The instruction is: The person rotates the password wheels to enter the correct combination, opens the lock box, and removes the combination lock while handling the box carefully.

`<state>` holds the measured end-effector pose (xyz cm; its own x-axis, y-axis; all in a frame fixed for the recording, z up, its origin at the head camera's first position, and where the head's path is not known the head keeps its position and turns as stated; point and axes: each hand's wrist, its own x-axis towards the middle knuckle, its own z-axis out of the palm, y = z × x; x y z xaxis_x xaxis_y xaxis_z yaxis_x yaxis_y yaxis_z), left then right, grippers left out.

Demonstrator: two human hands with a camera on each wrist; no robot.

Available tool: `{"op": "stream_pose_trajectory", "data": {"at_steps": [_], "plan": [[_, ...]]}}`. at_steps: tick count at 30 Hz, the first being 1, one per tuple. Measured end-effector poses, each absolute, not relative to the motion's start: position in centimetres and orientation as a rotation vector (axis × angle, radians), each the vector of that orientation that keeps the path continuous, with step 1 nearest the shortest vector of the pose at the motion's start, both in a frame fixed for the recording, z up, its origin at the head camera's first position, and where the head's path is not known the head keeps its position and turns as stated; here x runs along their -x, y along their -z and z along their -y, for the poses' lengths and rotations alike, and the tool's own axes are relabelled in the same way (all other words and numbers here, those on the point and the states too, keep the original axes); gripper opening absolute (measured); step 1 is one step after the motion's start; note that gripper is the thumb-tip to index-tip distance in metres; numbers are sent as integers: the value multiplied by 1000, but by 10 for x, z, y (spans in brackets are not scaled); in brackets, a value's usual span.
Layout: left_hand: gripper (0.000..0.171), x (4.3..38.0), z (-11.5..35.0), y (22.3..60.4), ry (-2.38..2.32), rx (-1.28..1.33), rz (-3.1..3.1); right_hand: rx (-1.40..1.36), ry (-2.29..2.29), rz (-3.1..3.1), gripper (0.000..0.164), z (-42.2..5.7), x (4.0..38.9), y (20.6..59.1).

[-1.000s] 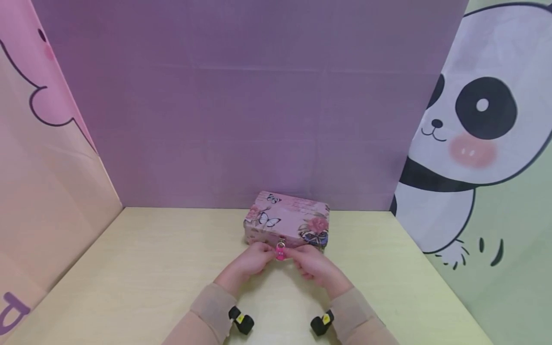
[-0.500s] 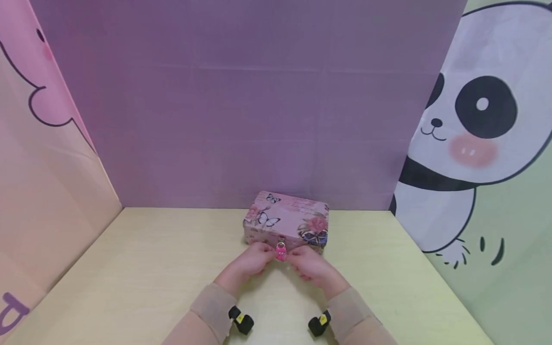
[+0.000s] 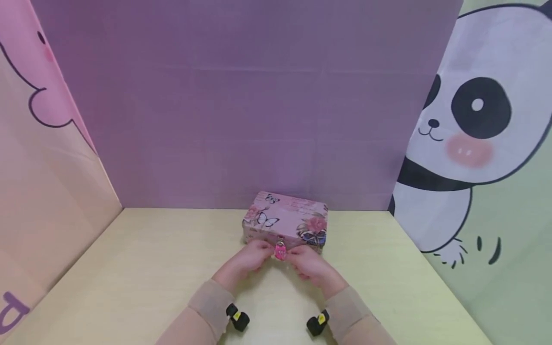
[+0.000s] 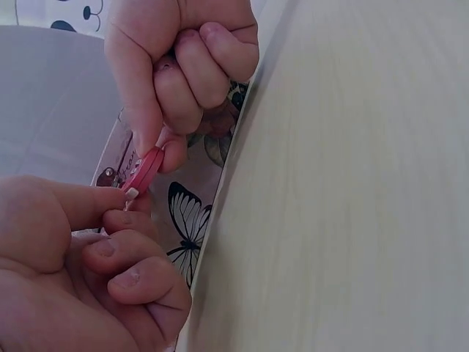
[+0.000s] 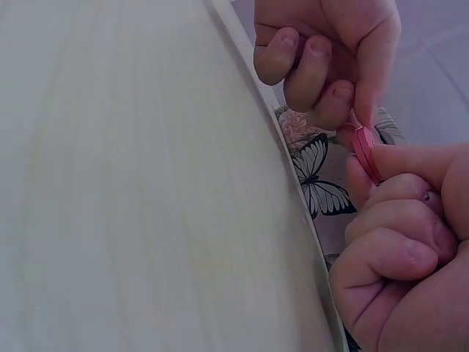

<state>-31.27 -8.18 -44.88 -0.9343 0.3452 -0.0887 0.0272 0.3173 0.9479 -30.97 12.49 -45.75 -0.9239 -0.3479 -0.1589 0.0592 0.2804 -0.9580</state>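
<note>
A pink padlock (image 3: 280,250) hangs by its metal shackle from the clasp on the front of a pink box (image 3: 284,215) printed with butterflies and roses. My right hand (image 3: 310,263) pinches the padlock between thumb and index finger, its other fingers curled in. From the opposite side, my left hand (image 3: 252,256) pinches at the padlock's edge, where a small pale piece (image 4: 132,193) sticks out between thumb and finger. White marks dot the padlock's face in the left wrist view. Fingers partly hide the padlock in both wrist views.
The box stands near the back of a pale wooden table (image 3: 151,268), slightly turned. Behind it rises a purple backdrop (image 3: 258,120). A panda-printed panel (image 3: 474,143) flanks the right, and a peach panel (image 3: 51,182) the left.
Both hands stay at the padlock with only small shifts. The left hand has edged slightly left, and more of the padlock's face shows between the fingertips. The box stays in place.
</note>
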Motion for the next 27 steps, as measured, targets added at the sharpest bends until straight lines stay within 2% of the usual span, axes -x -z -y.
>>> {"op": "stream_pose_trajectory", "data": {"at_steps": [6,18,27], "plan": [[20,315,86,444,-1616,-424,-2350,273,1689,-2209,29,-124,309,458],[13,323,90,445,-1510,-500,-2438,267,1697,-2180,25,-123,309,457],[19,324,91,441,-1443,-530,-2443,279,1695,-2163,26,-124,309,457]]}}
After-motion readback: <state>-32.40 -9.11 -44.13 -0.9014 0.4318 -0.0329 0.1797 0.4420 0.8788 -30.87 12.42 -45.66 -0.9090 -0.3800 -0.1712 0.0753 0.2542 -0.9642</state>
